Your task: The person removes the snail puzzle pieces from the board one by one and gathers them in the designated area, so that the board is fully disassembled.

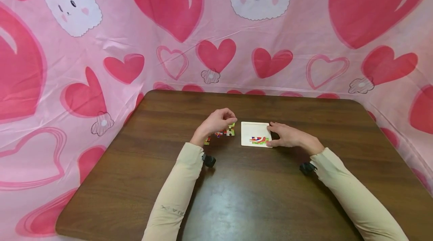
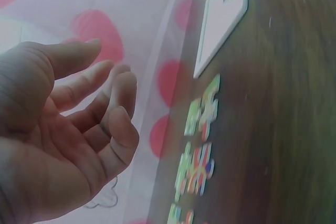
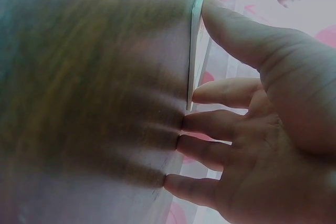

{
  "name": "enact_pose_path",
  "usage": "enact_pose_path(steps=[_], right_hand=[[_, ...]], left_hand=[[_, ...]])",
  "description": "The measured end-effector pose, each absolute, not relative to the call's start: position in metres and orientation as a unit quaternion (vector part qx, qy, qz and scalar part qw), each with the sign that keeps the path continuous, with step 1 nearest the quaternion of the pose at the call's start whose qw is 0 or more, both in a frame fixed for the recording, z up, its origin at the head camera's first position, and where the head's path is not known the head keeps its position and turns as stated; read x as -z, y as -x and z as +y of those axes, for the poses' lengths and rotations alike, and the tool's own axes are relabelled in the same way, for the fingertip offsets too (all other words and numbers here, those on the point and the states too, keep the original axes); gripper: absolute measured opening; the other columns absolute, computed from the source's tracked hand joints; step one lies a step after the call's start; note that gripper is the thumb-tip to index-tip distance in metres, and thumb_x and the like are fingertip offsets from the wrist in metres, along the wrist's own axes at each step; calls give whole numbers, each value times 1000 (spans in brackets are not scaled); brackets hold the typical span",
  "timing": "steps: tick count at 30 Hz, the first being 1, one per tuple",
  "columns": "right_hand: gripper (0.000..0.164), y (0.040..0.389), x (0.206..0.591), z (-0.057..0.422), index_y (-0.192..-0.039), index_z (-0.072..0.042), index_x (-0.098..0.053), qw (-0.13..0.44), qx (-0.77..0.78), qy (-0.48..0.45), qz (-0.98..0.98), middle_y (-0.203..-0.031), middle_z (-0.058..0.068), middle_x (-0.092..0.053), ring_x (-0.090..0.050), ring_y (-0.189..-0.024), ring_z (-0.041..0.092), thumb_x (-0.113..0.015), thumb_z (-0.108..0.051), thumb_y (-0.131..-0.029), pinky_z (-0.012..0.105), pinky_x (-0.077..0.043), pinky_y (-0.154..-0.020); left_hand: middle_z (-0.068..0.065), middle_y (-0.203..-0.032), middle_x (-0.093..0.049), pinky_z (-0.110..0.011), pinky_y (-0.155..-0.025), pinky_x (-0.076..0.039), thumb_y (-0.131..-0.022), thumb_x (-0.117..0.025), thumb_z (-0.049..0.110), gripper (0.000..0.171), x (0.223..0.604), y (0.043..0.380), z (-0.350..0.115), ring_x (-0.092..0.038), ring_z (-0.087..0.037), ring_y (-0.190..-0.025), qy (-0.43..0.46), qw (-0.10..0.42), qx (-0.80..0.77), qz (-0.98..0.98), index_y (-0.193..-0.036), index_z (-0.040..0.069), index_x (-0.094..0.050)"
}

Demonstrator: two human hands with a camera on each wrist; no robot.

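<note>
A white square puzzle board (image 1: 248,132) lies on the table, with a few joined colourful pieces (image 1: 259,140) at its lower right. My right hand (image 1: 285,135) touches the board's right side, thumb at the near corner and fingers spread; in the right wrist view, several fingertips (image 3: 173,182) rest on the tabletop beside the board's edge (image 3: 193,61). To the left of the board, my left hand (image 1: 220,120) hovers over loose jigsaw pieces (image 2: 199,166). Its fingers are loosely bent, and nothing shows between them in the left wrist view. In the head view it partly hides the pieces.
Everything lies on a brown wooden table (image 1: 135,181) with rounded corners. Behind and beside it hangs a pink cloth (image 1: 233,30) printed with hearts. A small black camera sits on each wrist, the left one (image 1: 209,160) close above the tabletop.
</note>
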State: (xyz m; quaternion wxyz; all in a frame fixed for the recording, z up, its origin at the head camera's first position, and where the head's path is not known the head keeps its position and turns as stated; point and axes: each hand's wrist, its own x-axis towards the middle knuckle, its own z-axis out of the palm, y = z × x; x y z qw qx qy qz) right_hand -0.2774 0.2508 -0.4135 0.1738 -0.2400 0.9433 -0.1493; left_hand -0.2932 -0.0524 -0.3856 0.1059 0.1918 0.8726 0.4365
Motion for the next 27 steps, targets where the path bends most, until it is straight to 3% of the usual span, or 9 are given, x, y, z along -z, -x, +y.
enact_pose_path(steps=[4,10,18,27], right_hand=[[83,277,413,250,-148,3,-36,173,149,242,943,-157,31,-23,-22,-144,50,-66,-47,-90,62,-22,-114],[83,278,414,250,-148,4,-36,170,146,245,943,-156,31,-24,-23,-144,50,-67,-47,-90,62,-22,-114],[83,278,414,250,-147,4,-37,169,146,243,944,-156,32,-25,-23,-143,50,-66,-49,-89,62,-23,-114],[84,279,414,251,-147,4,-37,166,147,246,944,-155,32,-25,-24,-143,51,-65,-50,-89,63,-23,-113]], left_hand=[[-15,-100,-68,-26,-63,-49,-95,-64,30,23,387,294,-42,-69,-32,-88,-188,104,-433,876,-109,12,-63],[-6,-93,-65,-27,-66,-47,-95,-65,29,22,388,292,-27,-68,-30,-88,-187,111,-420,881,-109,13,-64],[-5,-92,-64,-26,-63,-47,-93,-66,25,26,394,291,-9,-58,-16,-74,-204,122,-408,881,-117,13,-65],[-7,-100,-70,-24,-70,-47,-93,-67,23,25,400,289,10,-62,-14,-82,-230,126,-371,891,-116,14,-66]])
